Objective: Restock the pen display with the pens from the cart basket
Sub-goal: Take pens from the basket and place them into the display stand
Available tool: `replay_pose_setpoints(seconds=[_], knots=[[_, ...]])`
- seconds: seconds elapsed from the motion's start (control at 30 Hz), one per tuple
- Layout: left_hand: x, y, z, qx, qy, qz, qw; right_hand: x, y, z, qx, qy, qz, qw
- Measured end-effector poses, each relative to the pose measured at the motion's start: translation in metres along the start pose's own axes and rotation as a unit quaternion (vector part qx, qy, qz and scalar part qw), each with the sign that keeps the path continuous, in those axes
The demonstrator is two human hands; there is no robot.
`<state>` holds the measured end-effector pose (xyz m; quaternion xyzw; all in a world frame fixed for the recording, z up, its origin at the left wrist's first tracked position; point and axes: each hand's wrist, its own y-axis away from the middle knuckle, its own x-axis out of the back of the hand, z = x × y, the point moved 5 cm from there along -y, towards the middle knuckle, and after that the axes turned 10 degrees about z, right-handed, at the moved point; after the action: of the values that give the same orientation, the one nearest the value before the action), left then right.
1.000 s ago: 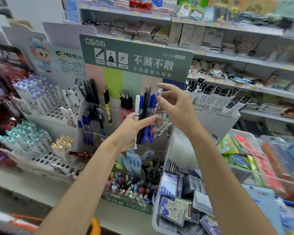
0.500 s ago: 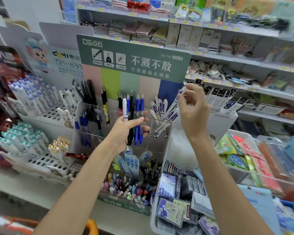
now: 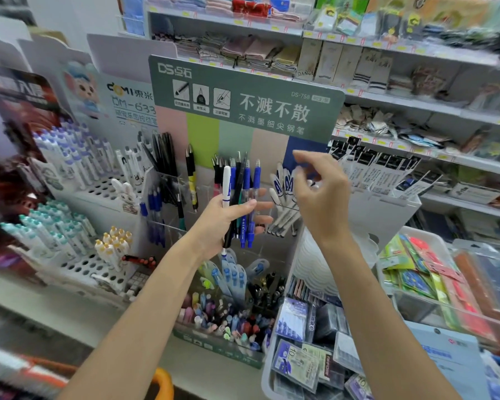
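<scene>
Head view, 1 person, 2 bare hands raised in front of the pen display (image 3: 315, 116), which had a green header board over 5 colour stripes (pink, lime, pale green, beige, blue) and clear compartments below. The left hand (image 3: 223, 220) held the bundle of pens (image 3: 246, 183); its grip was closed round them, thumb across the front and fingers wrapped behind, at about mid-barrel. Count in the bundle: about 6, namely 1 white, 3 blue, and 2 dark, the last figure uncertain because the barrels overlapped. Their long axes ran close to vertical and roughly parallel, leaning slightly to the right at the top. The white pen showed its rounded end up; the blue ones showed narrow silvery ends up and their blue ends down below the palm. The bundle sat in front of the display's middle compartments, level with the pens standing there. The right hand (image 3: 324, 197) was beside it at the rightmost compartment, fingers loosely curled and slightly apart, blurred, with nothing seen between them. Just left of that hand stood the white pens (image 3: 280, 180) with blue lettering, about 6, rounded ends up, fanned and leaning in that compartment. Further left in the display: a cluster of black pens (image 3: 165, 151), upright, count not readable, and 1 black-and-yellow pen (image 3: 191, 174). A lower tray (image 3: 228, 321) held many mixed pens lying at assorted angles.
</scene>
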<state>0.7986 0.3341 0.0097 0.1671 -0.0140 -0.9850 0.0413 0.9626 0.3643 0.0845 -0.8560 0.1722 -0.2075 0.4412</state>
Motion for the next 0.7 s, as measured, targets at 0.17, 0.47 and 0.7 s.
replay_pose_setpoints(seconds=[0.17,0.47,0.7], knots=[[0.014,0.003,0.006,-0.012,-0.015,0.035,0.999,-0.051,0.010,-0.023,-0.140,-0.096,-0.157,0.973],[0.117,0.023,0.010,-0.042,-0.027,0.211,0.976,-0.103,0.019,-0.056,-0.116,-0.199,-0.020,0.973],[0.191,0.055,0.007,-0.062,-0.006,0.321,0.945,-0.178,0.061,-0.075,-0.016,-0.156,-0.107,0.982]])
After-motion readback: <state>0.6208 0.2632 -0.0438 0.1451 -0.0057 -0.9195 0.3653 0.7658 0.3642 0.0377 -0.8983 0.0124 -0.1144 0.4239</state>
